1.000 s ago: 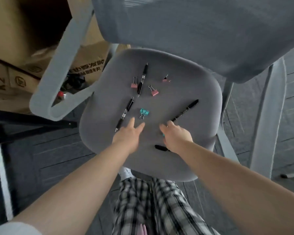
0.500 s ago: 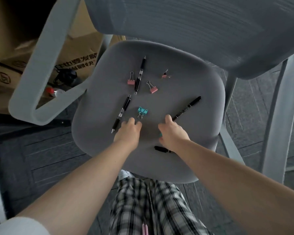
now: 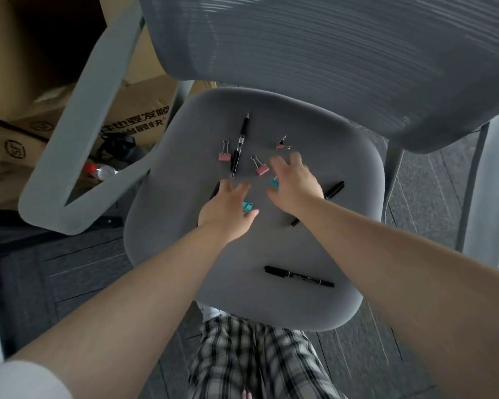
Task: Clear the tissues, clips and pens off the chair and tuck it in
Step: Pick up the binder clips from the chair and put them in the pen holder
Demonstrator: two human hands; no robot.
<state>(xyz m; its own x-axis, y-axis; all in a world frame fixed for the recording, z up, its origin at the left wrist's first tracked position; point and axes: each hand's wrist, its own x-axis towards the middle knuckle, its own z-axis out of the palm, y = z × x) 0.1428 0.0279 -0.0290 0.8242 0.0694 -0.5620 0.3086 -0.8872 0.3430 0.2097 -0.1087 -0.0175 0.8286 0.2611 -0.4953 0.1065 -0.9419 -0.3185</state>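
Plainly, grey padded chair seat (image 3: 167, 254), rounded corners, matte fabric; ribbed mesh backrest (image 3: 329, 61) far side. On the seat: three pink binder clips (image 3: 224, 156) (image 3: 262, 169) (image 3: 280, 145) at the far centre, with a black click pen (image 3: 238, 151) lying between the left two. Black marker (image 3: 299, 276) lies alone near the front edge. Second black marker (image 3: 333, 190) partly hidden under the right hand (image 3: 294, 185). Teal clip (image 3: 273, 184) touching the right palm edge; another teal clip (image 3: 247, 206) just beside the left hand (image 3: 225, 208). Both hands hover with fingers spread apart, holding nothing. Dark plank floor (image 3: 69, 272); cardboard boxes (image 3: 139, 122) far left behind the grey armrest (image 3: 78, 116).
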